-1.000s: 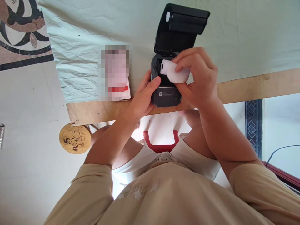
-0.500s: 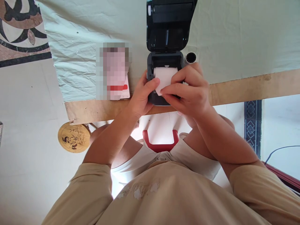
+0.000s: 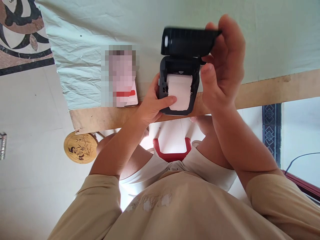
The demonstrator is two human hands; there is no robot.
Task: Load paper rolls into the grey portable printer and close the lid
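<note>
A small black printer (image 3: 196, 95) with its lid up stands at the table's front edge, a white paper roll (image 3: 181, 88) inside. My left hand (image 3: 155, 103) grips the printer's left side, the thumb lying over the opening and on the paper. The paper's loose end hangs down to the front rim. The lid (image 3: 188, 43) leans partway forward over the back. At its right edge is my right hand (image 3: 226, 63), fingers behind the lid and thumb held apart from it. Parts of those fingers are hidden by the lid.
Left of the printer lies a phone (image 3: 135, 99), mostly blurred out. A pale green cloth (image 3: 82, 63) covers the table, whose wooden edge (image 3: 100, 119) shows in front. A round wooden stool top (image 3: 80, 146) and a red stool (image 3: 172, 156) are below.
My right hand has let go of the paper end and moved up and right to the lid. The lid has swung partway forward. The paper now lies flatter over the front rim.
</note>
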